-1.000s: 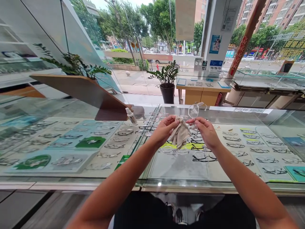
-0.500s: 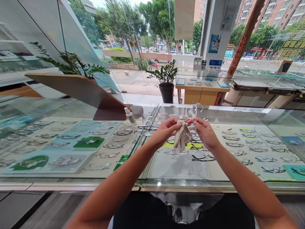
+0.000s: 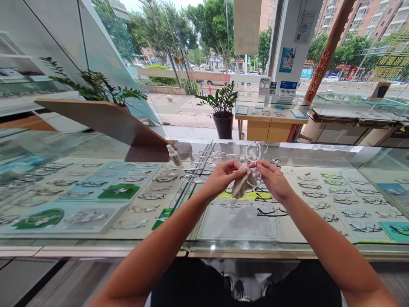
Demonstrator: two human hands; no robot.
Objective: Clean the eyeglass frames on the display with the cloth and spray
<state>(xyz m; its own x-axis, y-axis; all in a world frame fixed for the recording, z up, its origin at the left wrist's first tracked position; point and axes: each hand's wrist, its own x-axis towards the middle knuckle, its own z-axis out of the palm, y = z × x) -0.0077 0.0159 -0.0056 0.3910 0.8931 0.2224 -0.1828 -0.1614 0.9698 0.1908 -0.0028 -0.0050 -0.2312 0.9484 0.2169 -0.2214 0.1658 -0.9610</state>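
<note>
An optician's glass display counter [image 3: 96,238] fills the lower frame, rows of spectacle frames beneath the glass. At centre, the left hand [image 3: 222,175] pinches a beige cleaning cloth [image 3: 242,186], and the right hand [image 3: 271,180] grips clear-framed glasses [image 3: 254,154] upright. A small spray bottle [image 3: 174,156] stands just left of them.
</note>
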